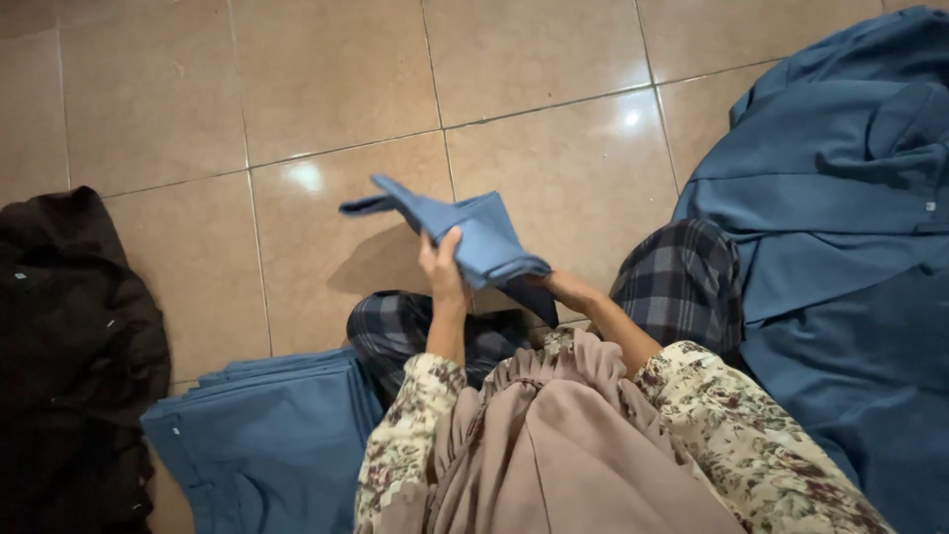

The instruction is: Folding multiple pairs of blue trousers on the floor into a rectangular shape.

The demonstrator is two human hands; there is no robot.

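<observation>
Our left hand (pixel 442 267) pinches the small blue cloth piece (pixel 465 232) with closed fingers, and our right hand (pixel 561 287) grips its lower corner at 4 o'clock; the piece hangs above the tiled floor (pixel 326 89). We judge the folding is in its middle. The next move calls for bringing the loose tip at 10 o'clock inward. Folded blue garments (pixel 267 435) lie at 7 o'clock, a blue pile (pixel 840 247) at 3 o'clock.

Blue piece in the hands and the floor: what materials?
Blue piece: thin woven cloth by the look, matte; it folds and droops limply between left hand and right hand. Floor: glazed tile, probably ceramic; glossy light spots, straight grout lines.
</observation>
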